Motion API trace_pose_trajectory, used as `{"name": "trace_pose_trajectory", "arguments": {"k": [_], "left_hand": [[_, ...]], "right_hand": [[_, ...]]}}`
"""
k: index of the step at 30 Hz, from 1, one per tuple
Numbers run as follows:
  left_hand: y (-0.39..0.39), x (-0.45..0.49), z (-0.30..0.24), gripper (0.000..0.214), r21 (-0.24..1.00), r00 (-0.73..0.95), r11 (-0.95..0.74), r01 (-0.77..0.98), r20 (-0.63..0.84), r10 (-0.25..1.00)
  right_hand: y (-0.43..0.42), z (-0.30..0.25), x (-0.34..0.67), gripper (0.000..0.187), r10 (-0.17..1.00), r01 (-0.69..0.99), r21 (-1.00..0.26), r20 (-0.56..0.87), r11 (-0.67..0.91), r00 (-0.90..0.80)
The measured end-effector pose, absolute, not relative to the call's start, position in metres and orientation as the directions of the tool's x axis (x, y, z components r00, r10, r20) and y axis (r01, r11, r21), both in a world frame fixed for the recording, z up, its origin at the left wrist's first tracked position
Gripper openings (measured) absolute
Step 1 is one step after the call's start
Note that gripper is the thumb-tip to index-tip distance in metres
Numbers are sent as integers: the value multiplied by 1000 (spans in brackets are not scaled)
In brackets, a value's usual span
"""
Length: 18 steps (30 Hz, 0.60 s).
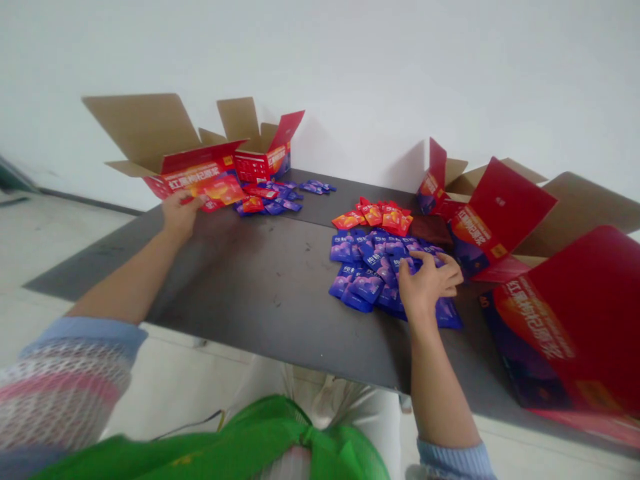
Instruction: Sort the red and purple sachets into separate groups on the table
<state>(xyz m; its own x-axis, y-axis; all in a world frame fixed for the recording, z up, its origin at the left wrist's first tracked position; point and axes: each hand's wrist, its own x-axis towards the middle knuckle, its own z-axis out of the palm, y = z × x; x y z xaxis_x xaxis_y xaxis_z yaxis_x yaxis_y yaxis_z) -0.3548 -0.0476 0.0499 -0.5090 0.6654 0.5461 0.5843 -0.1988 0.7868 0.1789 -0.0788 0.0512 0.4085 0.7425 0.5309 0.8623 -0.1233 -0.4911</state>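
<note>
My left hand (181, 215) is at the lower front of an open red cardboard box (207, 177) on the left. Its thumb and fingers are closed together against the printed panel. Whatever lies between them blends into the red and orange print. On the right, my right hand (431, 283) hovers over a pile of blue-purple sachets (367, 283), thumb and forefinger apart and the other fingers curled. Nothing shows between those fingertips, and the hand covers part of the pile. Just behind the pile lie several red-orange sachets (373, 213).
A second open box (265, 160) stands against the wall, with mixed sachets (270, 200) in front. More blue sachets (317, 187) lie farther back. Open red boxes (485, 230) and a large near box (575, 327) line the right side of the dark table (250, 280).
</note>
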Motion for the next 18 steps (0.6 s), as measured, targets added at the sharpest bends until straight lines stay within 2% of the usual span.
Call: {"name": "trace_pose_trajectory", "arguments": {"k": [2,3,6,8,10,12,15,18], "left_hand": [[-51,-348,66,29,836,-507,-195,513,478,718],[-54,-343,74,32,822,-458,-207,530,483,746],[-62,-314,99,40,704,-275,-282,652,566,777],[-63,-284,114,48,697,-145,-343,629,539,830],[-60,-248,127,56,716,17,-456,528,528,849],[-54,-208,136,59,723,115,-535,437,545,831],[-47,-143,138,49,743,223,-578,339,533,816],[-48,-83,123,39,786,222,-548,284,503,836]], "right_hand": [[-81,54,175,26,732,859,-509,566,-51,379],[-83,55,173,26,727,862,-507,587,-15,357],[-85,56,166,24,722,867,-483,643,124,255],[-86,53,161,22,726,848,-477,665,233,174],[-87,50,155,22,736,797,-499,668,340,105],[-90,46,149,21,749,703,-551,661,449,40],[-99,43,138,24,792,465,-677,604,570,-90],[-109,41,124,32,879,236,-853,415,466,-235]]}}
